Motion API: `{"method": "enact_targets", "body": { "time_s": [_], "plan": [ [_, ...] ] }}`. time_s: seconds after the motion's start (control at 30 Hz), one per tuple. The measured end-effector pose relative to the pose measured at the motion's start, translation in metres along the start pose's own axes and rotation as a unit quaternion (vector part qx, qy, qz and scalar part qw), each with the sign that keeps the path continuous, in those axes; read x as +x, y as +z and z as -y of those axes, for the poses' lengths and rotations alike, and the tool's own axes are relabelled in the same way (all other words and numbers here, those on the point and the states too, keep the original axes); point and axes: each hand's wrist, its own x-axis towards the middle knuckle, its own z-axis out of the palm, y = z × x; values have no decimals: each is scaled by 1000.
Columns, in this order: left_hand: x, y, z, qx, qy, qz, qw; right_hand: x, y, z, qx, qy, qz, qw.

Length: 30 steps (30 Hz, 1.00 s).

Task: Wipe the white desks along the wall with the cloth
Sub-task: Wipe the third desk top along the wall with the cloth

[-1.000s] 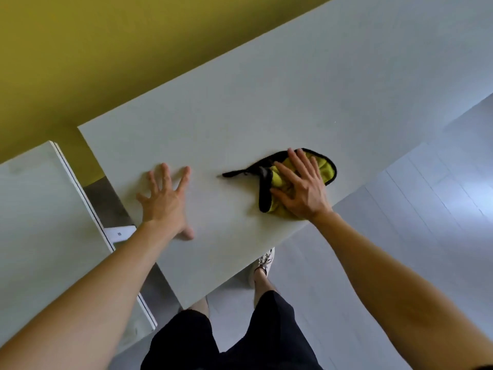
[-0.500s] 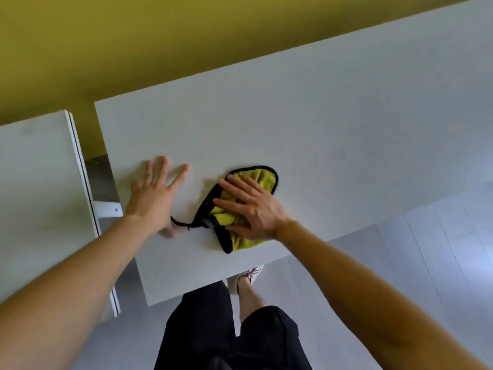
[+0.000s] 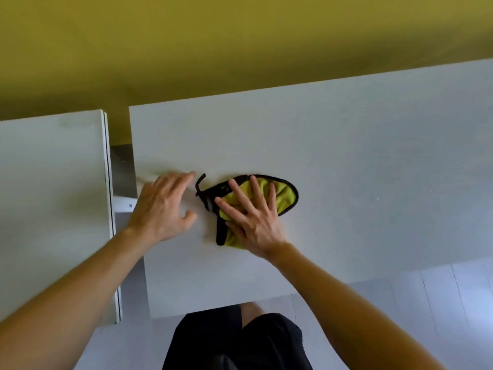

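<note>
While splayed, R hand (image 3: 256,223) atop cloth (image 3: 285,195)

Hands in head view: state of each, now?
Left hand: open, holding nothing, blurred over the white desk.
Right hand: open, flat fingers pressing the yellow cloth onto the desk.

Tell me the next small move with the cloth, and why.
Probably slide the cloth rightward along the desk. The right hand lies flat on it, the left hand is close beside it on the left, and most of the top stretches away to the right.
</note>
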Motion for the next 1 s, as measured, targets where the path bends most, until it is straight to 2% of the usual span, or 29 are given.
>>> {"method": "enact_targets", "body": {
  "time_s": [0.07,0.13,0.2,0.3,0.37,0.4,0.43,0.47,0.57,0.63,0.7,0.73,0.8,0.9,0.93,1.0],
  "plan": [
    [17,7,-1,-3,-21,-69,997,7,-4,-16,-6,-62,4,998],
    [38,19,-4,6,-51,-107,993,20,-10,-55,-8,-54,-13,998],
    [59,29,-5,20,-65,-121,990,40,-21,-110,-3,55,-57,997],
    [78,45,7,20,-113,-125,986,69,-42,-184,-12,270,-100,958],
    [80,53,11,21,-139,-150,979,81,-45,-191,-7,362,-113,925],
    [80,57,12,14,-138,-168,976,86,-43,-176,-9,383,-120,916],
    [79,61,12,6,-132,-186,974,91,-38,-151,-17,378,-127,917],
    [79,64,13,0,-126,-205,971,96,-31,-119,-19,338,-126,932],
    [78,71,18,-11,-122,-240,963,113,-6,-24,29,105,-51,993],
    [78,76,20,-8,-122,-249,961,122,-5,-14,41,-5,-22,999],
    [79,74,19,-15,-121,-250,960,121,-9,-47,53,-18,-41,998],
    [79,72,17,-23,-122,-247,961,116,-13,-72,50,11,-63,997],
    [77,68,15,-33,-123,-233,964,102,-26,-127,18,136,-104,985],
    [77,68,14,-33,-128,-221,966,104,-42,-158,-28,337,-118,933],
    [77,69,15,-34,-130,-220,966,114,-41,-149,-29,368,-121,922],
    [76,70,16,-36,-131,-219,966,143,-35,-113,-31,360,-125,924]
  ]
}}
